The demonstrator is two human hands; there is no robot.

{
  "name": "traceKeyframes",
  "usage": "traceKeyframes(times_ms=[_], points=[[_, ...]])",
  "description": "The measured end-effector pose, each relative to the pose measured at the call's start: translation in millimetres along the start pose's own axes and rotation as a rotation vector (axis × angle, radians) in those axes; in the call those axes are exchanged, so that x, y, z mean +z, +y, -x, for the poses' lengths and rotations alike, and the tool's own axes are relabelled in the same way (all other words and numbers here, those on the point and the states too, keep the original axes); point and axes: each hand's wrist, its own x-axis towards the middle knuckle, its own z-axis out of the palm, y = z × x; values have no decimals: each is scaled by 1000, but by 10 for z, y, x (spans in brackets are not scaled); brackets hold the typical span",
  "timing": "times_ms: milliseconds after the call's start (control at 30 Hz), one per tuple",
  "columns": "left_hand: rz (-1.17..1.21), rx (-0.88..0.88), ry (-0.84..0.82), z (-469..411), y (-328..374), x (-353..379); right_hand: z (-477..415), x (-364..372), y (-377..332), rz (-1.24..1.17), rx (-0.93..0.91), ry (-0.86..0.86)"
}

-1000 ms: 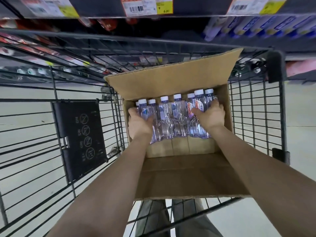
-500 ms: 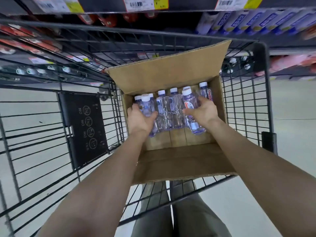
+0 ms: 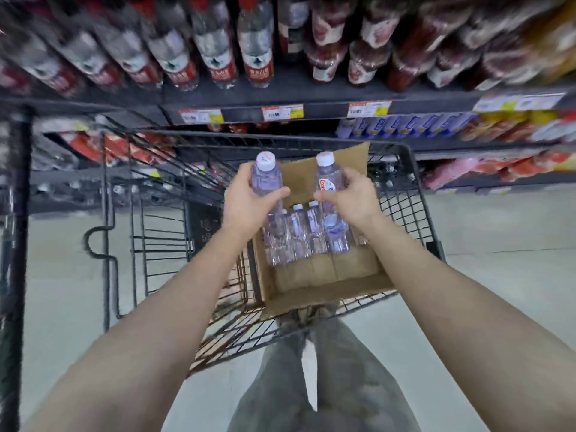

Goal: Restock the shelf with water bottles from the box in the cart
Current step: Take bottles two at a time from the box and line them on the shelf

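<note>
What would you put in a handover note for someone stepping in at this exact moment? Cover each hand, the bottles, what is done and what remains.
Left hand grips one bottle; right hand grips a second bottle, both held above the box in the cart.
Other bottles stand in the box.
Done: two bottles picked out.
Left: set both on the shelf, then fetch the rest.

Soft, even indoor light falls from above, with no hard shadows. Motion blur smears the stocked bottles [image 3: 255, 57] along the top and the cart [image 3: 106, 244] at left. The held water bottles [image 3: 266, 179] at centre are sharper. Wide-angle distortion bows the shelf edge [image 3: 311, 112].
</note>
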Motion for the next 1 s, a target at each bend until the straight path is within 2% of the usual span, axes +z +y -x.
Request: traceKeyframes(times_ms=[167,300,600,733,1000], points=[[33,104,-17,236,501,-473,482,-302,-673,-89,-166,28],[83,158,31,457,921,-797,849,-519,-1161,-127,-313,26],[144,314,241,1300,1861,-1669,1920,-1064,-2007,-126,-629,-4],[130,347,334,1697,2200,-2111,2307,-1181,-2327,-207,-712,-53],[14,339,527,2453,2581,-3084,3151,-881,-3120,-217,-895,-189]])
